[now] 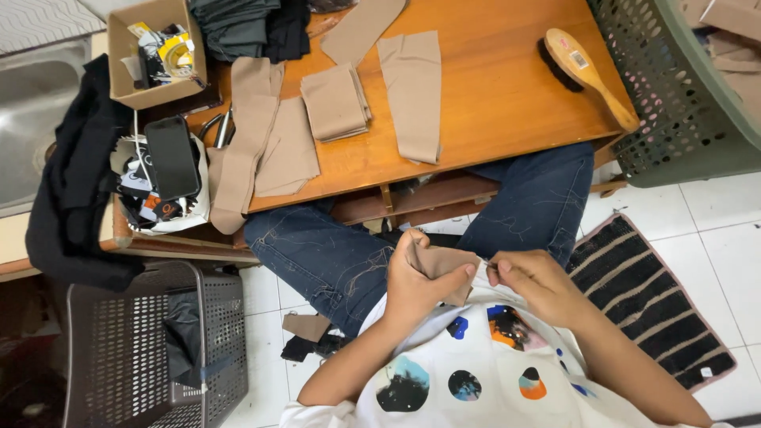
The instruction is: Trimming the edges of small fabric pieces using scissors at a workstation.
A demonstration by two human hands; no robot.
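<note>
My left hand [416,281] grips a small tan fabric piece [445,263] in front of my chest, above my lap. My right hand [533,279] pinches at the right edge of the same piece, fingertips close together. On the wooden table [507,87] beyond my knees lie more tan fabric pieces: a long flat strip [414,93], a folded stack [336,101] and a draped pile [258,135] at the table's left edge. I sit in blue jeans [333,257] and a white printed shirt.
A wooden brush [588,73] lies at the table's right. A green basket [682,87] stands right, a grey basket [135,349] lower left. A phone [171,157] rests on clutter, near a cardboard box [154,51]. A striped mat [650,297] and fabric scraps [309,333] lie on the floor.
</note>
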